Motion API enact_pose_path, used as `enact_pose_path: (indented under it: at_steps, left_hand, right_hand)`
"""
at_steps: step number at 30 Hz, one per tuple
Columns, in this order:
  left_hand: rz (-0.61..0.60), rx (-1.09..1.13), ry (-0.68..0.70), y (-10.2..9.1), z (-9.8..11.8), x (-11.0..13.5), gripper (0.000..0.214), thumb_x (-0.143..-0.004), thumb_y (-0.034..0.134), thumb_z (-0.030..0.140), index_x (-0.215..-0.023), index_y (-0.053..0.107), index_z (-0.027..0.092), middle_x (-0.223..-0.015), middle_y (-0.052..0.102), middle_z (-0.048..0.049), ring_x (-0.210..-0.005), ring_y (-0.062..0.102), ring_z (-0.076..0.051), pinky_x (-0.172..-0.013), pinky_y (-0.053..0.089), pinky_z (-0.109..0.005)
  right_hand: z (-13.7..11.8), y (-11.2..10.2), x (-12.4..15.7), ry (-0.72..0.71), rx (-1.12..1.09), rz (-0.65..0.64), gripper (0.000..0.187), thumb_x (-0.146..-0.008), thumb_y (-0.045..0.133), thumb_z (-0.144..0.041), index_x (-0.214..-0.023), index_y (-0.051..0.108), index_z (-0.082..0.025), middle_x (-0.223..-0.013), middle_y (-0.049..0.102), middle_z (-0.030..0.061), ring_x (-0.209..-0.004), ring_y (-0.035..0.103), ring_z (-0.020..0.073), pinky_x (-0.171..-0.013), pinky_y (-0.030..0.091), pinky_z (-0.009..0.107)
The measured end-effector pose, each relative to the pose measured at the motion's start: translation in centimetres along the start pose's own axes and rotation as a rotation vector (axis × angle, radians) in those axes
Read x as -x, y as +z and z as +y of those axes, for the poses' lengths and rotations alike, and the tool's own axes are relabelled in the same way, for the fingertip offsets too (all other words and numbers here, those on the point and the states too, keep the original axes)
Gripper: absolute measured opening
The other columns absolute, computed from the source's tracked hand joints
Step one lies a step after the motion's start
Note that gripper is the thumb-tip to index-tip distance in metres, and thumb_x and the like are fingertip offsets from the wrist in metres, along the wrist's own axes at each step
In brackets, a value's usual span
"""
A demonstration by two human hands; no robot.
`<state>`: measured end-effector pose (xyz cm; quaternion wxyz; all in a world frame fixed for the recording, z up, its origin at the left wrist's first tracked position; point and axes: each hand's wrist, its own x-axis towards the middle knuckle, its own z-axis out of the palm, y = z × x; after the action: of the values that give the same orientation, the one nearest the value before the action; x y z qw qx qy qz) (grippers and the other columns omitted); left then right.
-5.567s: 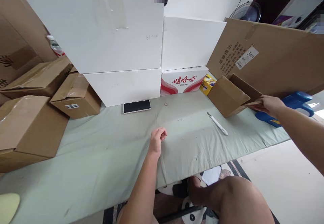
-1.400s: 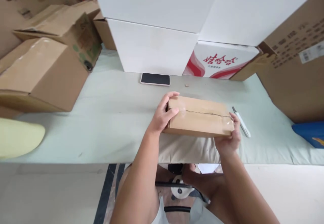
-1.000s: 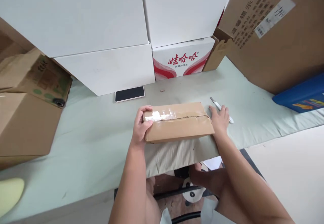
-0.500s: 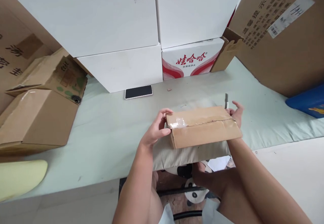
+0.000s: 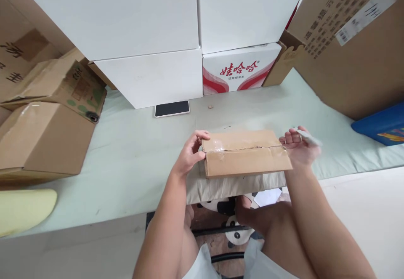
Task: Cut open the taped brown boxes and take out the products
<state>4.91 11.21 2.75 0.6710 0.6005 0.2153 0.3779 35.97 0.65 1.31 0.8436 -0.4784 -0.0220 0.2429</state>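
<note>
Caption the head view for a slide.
Left hand grips a brown rectangular cardboard box; right hand beside it holds a slim, blurred whitish tool.

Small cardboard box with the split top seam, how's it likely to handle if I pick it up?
The box is probably fairly stiff, since its edges look straight. Its top flaps might flex along the jagged seam. Its flat sides make rolling unlikely.
</note>
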Motion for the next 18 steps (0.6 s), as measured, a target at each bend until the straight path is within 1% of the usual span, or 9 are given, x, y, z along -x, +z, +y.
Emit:
enact_pose_path:
  at_steps: [2, 3, 5, 7, 9, 11, 13, 15, 18]
  left_hand:
    - [0.001, 0.045, -0.028, 0.1, -0.1, -0.1, 0.038, -0.060, 0.070, 0.025, -0.097, 0.059, 0.024, -0.112, 0.054, -0.0040, -0.097, 0.050, -0.020, -0.083, 0.038, -0.029]
    - [0.005, 0.073, -0.041, 0.2, -0.1, -0.2, 0.039, -0.058, 0.069, 0.022, -0.096, 0.058, 0.024, -0.112, 0.054, -0.0037, -0.097, 0.049, -0.020, -0.082, 0.038, -0.029]
    - [0.006, 0.144, -0.072, 0.5, -0.1, -0.3, 0.039, -0.055, 0.066, 0.019, -0.093, 0.056, 0.024, -0.113, 0.054, -0.0036, -0.097, 0.049, -0.020, -0.080, 0.038, -0.028]
    - [-0.006, 0.232, -0.102, 0.8, -0.1, -0.4, 0.036, -0.056, 0.064, 0.022, -0.090, 0.054, 0.023, -0.114, 0.053, -0.0042, -0.096, 0.050, -0.021, -0.079, 0.038, -0.029]
    - [-0.023, 0.275, -0.119, 1.1, -0.1, -0.4, 0.032, -0.061, 0.066, 0.030, -0.089, 0.052, 0.023, -0.116, 0.052, -0.0046, -0.097, 0.050, -0.021, -0.079, 0.039, -0.030]
    - [-0.042, 0.244, -0.109, 1.3, -0.2, -0.5, 0.038, -0.064, 0.072, 0.036, -0.091, 0.049, 0.023, -0.117, 0.050, -0.0043, -0.099, 0.050, -0.022, -0.081, 0.039, -0.030]
    - [-0.076, 0.180, -0.090, 1.4, -0.4, -0.5, 0.049, -0.062, 0.082, 0.036, -0.095, 0.047, 0.024, -0.120, 0.048, -0.0038, -0.102, 0.050, -0.021, -0.083, 0.039, -0.029]
    - [-0.115, 0.144, -0.078, 1.4, -0.6, -0.5, 0.056, -0.063, 0.087, 0.038, -0.098, 0.045, 0.025, -0.123, 0.046, -0.0038, -0.103, 0.050, -0.020, -0.083, 0.039, -0.029]
    - [-0.149, 0.116, -0.069, 1.2, -1.0, -0.4, 0.058, -0.066, 0.087, 0.042, -0.100, 0.043, 0.026, -0.125, 0.044, -0.0039, -0.103, 0.049, -0.019, -0.083, 0.039, -0.029]
  right_hand:
    - [-1.0, 0.4, 0.6, 0.016, -0.053, 0.054, 0.016, -0.074, 0.053, -0.028, -0.089, 0.055, -0.022, -0.072, 0.061, -0.0040, -0.057, 0.060, 0.0091, -0.051, 0.048, 0.020]
    - [-1.6, 0.8, 1.2, -0.018, -0.044, 0.044, 0.015, -0.074, 0.055, -0.027, -0.088, 0.054, -0.023, -0.069, 0.059, -0.0057, -0.056, 0.058, 0.0083, -0.050, 0.047, 0.019]
    - [-2.8, 1.8, 3.0, -0.143, -0.003, -0.054, 0.016, -0.075, 0.061, -0.028, -0.084, 0.049, -0.024, -0.062, 0.050, -0.0088, -0.052, 0.052, 0.0077, -0.050, 0.044, 0.018]
    - [-4.3, 3.0, 5.3, -0.273, 0.041, -0.213, 0.020, -0.080, 0.065, -0.034, -0.080, 0.047, -0.024, -0.057, 0.042, -0.0093, -0.050, 0.047, 0.0081, -0.049, 0.041, 0.019]
    - [-5.7, 4.2, 7.9, -0.343, 0.088, -0.440, 0.021, -0.087, 0.063, -0.043, -0.085, 0.052, -0.026, -0.057, 0.044, -0.0080, -0.048, 0.045, 0.0092, -0.050, 0.041, 0.022]
    - [-6.5, 5.0, 10.2, -0.328, 0.190, -0.714, 0.023, -0.091, 0.062, -0.048, -0.096, 0.057, -0.027, -0.061, 0.054, -0.0053, -0.049, 0.049, 0.0111, -0.050, 0.042, 0.024]
    - [-6.5, 5.5, 11.7, -0.290, 0.374, -0.937, 0.021, -0.092, 0.065, -0.044, -0.101, 0.061, -0.026, -0.067, 0.062, -0.0023, -0.052, 0.053, 0.0121, -0.049, 0.041, 0.025]
    - [-5.9, 5.8, 12.3, -0.302, 0.584, -1.073, 0.015, -0.092, 0.067, -0.037, -0.098, 0.065, -0.024, -0.070, 0.065, -0.0009, -0.055, 0.054, 0.0116, -0.049, 0.040, 0.024]
    - [-4.8, 5.8, 12.4, -0.390, 0.791, -1.170, 0.014, -0.092, 0.064, -0.035, -0.090, 0.071, -0.023, -0.067, 0.065, -0.0011, -0.053, 0.053, 0.0108, -0.049, 0.040, 0.024]
